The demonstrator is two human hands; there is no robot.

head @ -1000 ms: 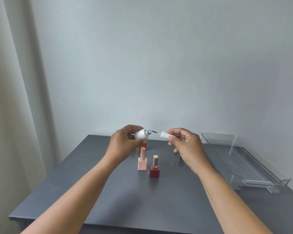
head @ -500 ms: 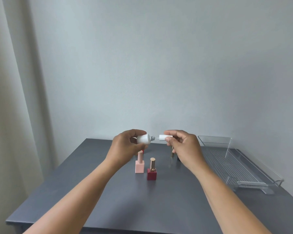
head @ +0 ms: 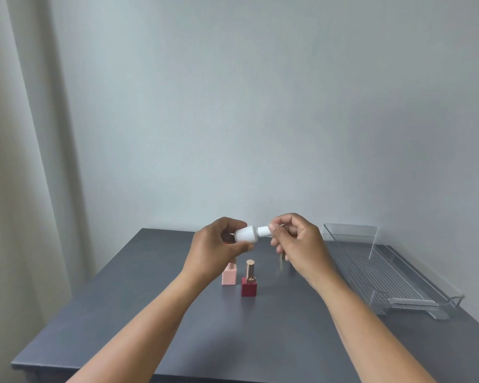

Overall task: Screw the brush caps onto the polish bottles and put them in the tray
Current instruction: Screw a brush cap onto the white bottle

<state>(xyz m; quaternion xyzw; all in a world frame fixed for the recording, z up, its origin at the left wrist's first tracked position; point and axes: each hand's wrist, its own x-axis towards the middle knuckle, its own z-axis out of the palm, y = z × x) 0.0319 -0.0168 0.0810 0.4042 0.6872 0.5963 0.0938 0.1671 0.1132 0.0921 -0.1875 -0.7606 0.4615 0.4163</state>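
Observation:
My left hand (head: 215,248) holds a white polish bottle (head: 246,234) sideways above the table, neck pointing right. My right hand (head: 299,241) pinches the white brush cap (head: 263,231), which now sits against the bottle's neck; the brush is hidden inside. On the table below stand a pink bottle (head: 229,276), partly hidden by my left hand, and a dark red bottle with a gold cap (head: 249,280). A bit of another red bottle (head: 226,242) peeks behind my left hand. The clear tray (head: 393,275) lies at the right, with no bottles in it.
The grey table (head: 150,313) ends at the wall behind and at its front edge near me. A small gold-coloured item (head: 281,257) stands on the table under my right hand, mostly hidden. A curtain hangs at the left.
My right hand brought the cap leftward until the brush went into the neck and the cap met the bottle. The view has tilted up slightly.

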